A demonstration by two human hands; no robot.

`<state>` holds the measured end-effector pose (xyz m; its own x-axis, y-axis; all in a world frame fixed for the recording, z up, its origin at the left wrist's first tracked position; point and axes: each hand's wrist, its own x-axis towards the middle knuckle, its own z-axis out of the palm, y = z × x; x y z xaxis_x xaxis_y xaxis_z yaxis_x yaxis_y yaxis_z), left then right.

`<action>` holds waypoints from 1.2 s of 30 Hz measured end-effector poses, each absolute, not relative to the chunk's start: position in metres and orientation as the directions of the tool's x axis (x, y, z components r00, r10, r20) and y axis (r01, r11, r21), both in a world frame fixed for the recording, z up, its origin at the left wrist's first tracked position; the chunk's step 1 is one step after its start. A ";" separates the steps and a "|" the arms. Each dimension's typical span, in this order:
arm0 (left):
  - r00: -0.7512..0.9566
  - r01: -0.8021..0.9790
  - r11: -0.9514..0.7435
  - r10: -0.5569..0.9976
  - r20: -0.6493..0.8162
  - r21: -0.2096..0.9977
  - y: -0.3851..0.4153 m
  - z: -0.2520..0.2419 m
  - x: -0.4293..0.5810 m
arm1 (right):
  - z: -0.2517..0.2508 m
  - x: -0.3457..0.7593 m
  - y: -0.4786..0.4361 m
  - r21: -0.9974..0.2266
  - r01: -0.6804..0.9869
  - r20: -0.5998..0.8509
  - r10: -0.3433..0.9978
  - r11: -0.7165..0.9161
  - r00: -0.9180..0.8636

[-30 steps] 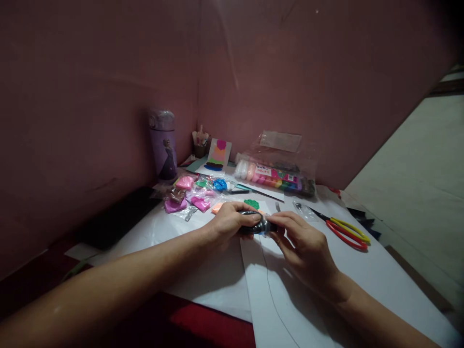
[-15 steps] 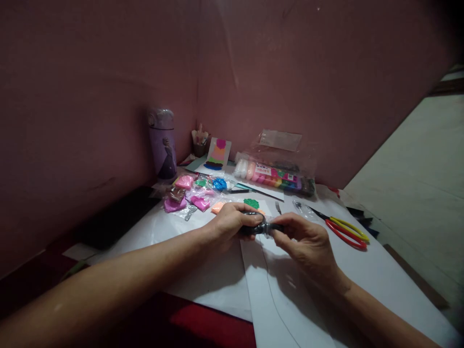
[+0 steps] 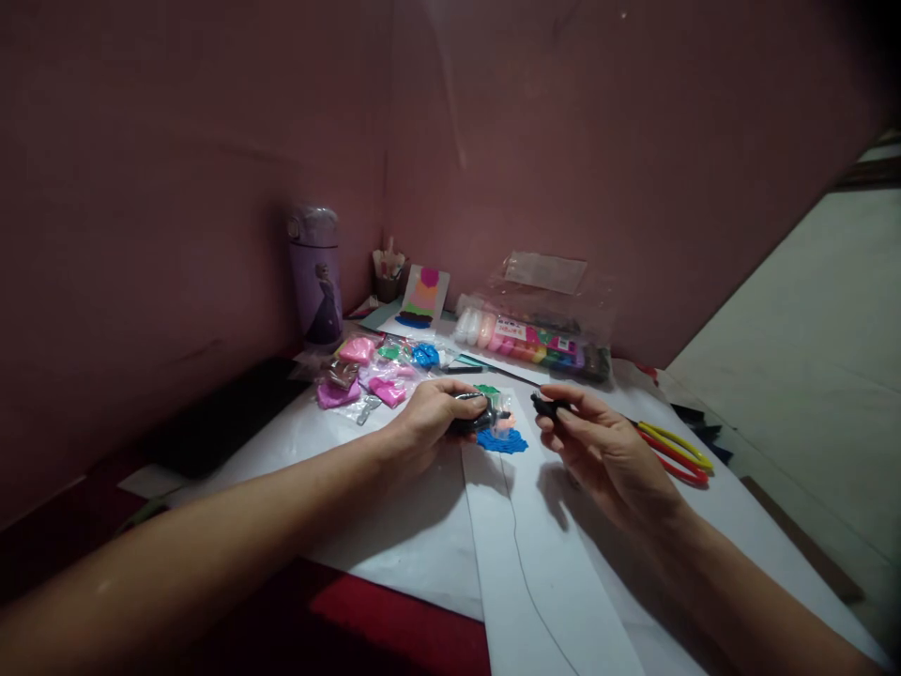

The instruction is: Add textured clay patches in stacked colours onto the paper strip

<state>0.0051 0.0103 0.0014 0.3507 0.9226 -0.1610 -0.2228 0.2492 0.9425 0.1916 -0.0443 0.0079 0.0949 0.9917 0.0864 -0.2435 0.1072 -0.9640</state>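
Note:
My left hand (image 3: pixel 426 418) is closed round a packet of black clay (image 3: pixel 467 420), its clear wrapper open towards the right. A short black bit pokes out at that end. In my right hand (image 3: pixel 609 451), a small lump of black clay (image 3: pixel 549 407) is pinched between thumb and fingers, apart from the packet. Below and between the hands lies a white paper strip (image 3: pixel 549 582) with a thin curved line drawn on it. Blue clay (image 3: pixel 502 441) and green clay (image 3: pixel 485 389) are spread at its far end, with a peach patch partly hidden behind the wrapper.
Red-and-yellow-handled scissors (image 3: pixel 672 453) lie right of my right hand. Bagged clay packets (image 3: pixel 358 376) are heaped at the left. Behind stand a purple bottle (image 3: pixel 314 282), a coloured card (image 3: pixel 422 299) and a clear pack of clay sticks (image 3: pixel 531 343).
My right hand has pulled away to the right with a lump of black clay, parting it from the packet. The blue clay on the strip now shows between my hands.

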 end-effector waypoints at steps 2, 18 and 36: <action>0.356 -0.220 0.246 0.921 -0.157 0.944 0.007 0.003 0.006 | 0.007 0.190 -0.046 -0.963 -0.256 0.077 0.997 0.082 0.029; 0.369 -0.277 0.256 0.918 -0.144 0.926 0.006 0.005 0.005 | 0.005 0.180 -0.053 -0.954 -0.298 0.009 0.999 -0.001 -0.033; 0.334 -0.262 0.222 0.934 -0.128 0.939 0.006 0.006 0.004 | 0.002 0.185 -0.047 -0.955 -0.289 0.083 0.996 0.069 -0.039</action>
<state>0.0040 0.0059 0.0060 0.3340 0.9339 -0.1276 -0.2621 0.2221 0.9391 0.1854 -0.0470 0.0016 -0.0386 0.9958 0.0834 -0.2894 0.0687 -0.9547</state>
